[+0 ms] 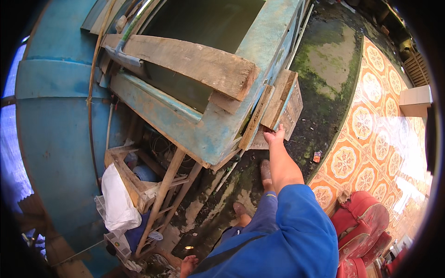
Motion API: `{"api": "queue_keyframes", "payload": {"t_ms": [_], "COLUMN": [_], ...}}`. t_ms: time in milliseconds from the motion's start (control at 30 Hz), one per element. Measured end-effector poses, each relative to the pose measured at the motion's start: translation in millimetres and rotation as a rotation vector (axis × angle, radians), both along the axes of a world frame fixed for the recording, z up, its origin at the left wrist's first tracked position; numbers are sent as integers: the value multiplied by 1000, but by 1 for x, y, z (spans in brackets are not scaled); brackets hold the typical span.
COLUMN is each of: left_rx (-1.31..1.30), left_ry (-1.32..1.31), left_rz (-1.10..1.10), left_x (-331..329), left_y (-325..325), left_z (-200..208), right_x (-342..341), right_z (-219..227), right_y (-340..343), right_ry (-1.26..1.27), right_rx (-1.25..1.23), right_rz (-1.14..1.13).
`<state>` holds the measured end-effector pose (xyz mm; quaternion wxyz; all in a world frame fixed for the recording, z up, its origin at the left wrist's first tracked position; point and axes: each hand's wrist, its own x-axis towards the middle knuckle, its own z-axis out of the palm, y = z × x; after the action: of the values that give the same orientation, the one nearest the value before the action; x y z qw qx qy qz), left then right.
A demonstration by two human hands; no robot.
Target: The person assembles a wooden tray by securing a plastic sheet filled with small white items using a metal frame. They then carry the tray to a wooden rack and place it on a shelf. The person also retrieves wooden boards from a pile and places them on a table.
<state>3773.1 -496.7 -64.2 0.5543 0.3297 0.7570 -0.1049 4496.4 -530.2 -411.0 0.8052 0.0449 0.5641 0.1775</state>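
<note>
My right hand [276, 134], at the end of my outstretched arm, is closed on the near end of a wooden board [281, 101] with a blue-painted edge. The board lies against the outer side of a blue wooden tank [218, 134] holding dark greenish water [194, 28]. Beside it, another narrow plank [257, 116] leans along the tank wall. Across the tank's corner rests a thick weathered beam [185, 62]. Low at my left side hangs my left hand [188, 265], partly hidden by my blue shirt; its visible fingers are loosely apart, with nothing in them.
A wooden ladder [168, 194] and a crate [121, 162] draped with a white sack [116, 199] stand below the tank. The ground [324, 78] is mossy and dark. Orange patterned flooring [361, 125] lies right, with a red padded seat [364, 222] and a pale box [415, 101].
</note>
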Motion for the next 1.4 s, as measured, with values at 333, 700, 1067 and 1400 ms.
{"api": "queue_keyframes", "payload": {"t_ms": [333,700,1067,1400], "left_rx": [-71,150,182,144], "left_ry": [-155,-94,-365,-516], "left_rz": [156,-194,-348,41], "left_x": [28,100,75,27], "left_y": [-8,16,3,-17], "left_z": [-16,-41,-102,-111], "right_x": [46,-63,-260,-386], "right_z": [-1,60,185,305], "right_y": [-84,-211,-295,-227], "right_ry": [-140,-154,-362,-673], "right_rx": [-328,-548,-665,-527], "right_rz": [90,341,903,1345]}}
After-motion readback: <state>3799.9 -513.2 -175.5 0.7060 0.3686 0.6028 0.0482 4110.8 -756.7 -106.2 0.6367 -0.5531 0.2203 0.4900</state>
